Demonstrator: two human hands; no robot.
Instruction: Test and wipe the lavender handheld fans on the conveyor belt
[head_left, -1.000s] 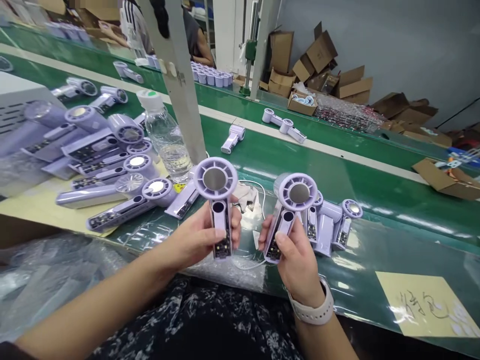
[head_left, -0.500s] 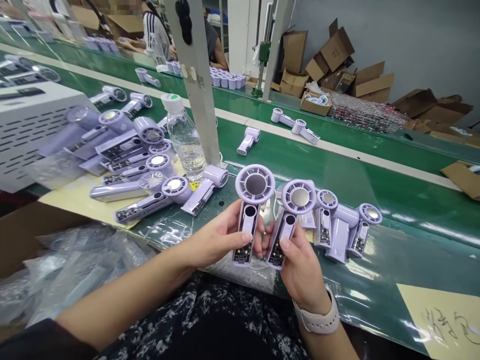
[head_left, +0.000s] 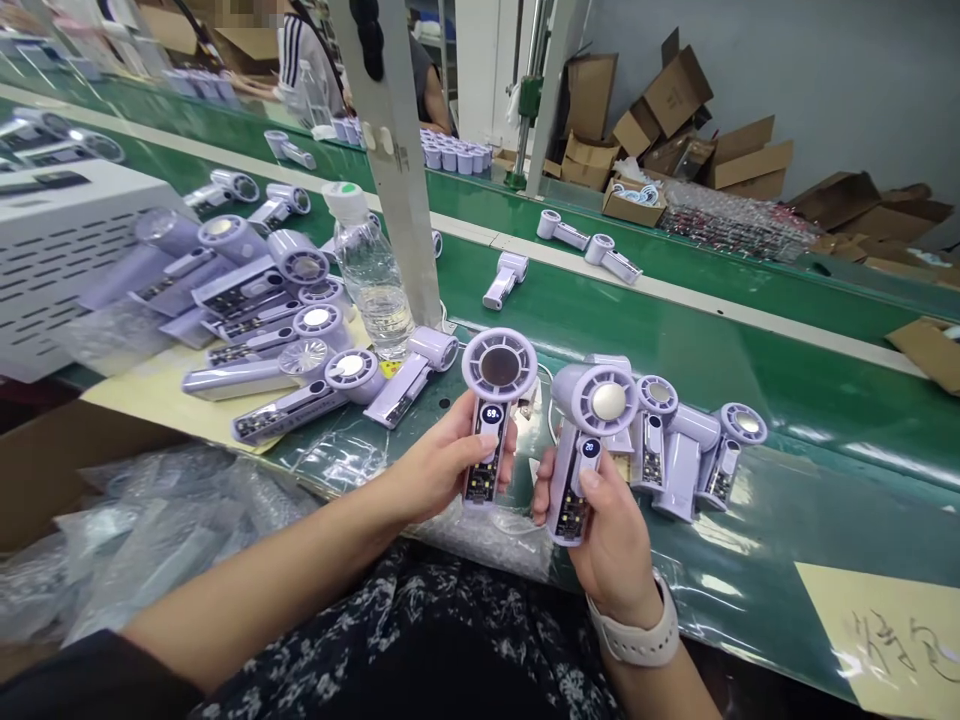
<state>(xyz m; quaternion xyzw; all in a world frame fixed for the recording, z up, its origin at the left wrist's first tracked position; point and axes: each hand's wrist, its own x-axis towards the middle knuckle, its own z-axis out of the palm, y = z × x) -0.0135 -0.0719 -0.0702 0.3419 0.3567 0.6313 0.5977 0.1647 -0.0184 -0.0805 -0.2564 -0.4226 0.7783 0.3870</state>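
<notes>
My left hand (head_left: pixel 459 450) is closed round the handle of a lilac handheld fan (head_left: pixel 501 365) with a dark disc in its head. Its thumb lies on the front, below a small round display that is lit and seems to read 69. A second lilac handheld fan (head_left: pixel 606 400), with a silver disc, is gripped in my right hand (head_left: pixel 606 510), thumb beside a lit display showing about 20. Circuit boards show in both open handle fronts. The two fans are held upright and apart, over the near edge of the bench.
Several lilac fans (head_left: pixel 686 450) lie right of my hands, and a pile of them (head_left: pixel 255 300) sits at left by a water bottle (head_left: pixel 371 280) and a metal post (head_left: pixel 397 170). More fans lie on the green conveyor (head_left: pixel 720 375). Co-workers sit across it. Plastic bags (head_left: pixel 172 540) fill a box.
Both displays have gone from dark to lit. My hands have moved slightly apart, and the right fan has turned so that its head's side shows.
</notes>
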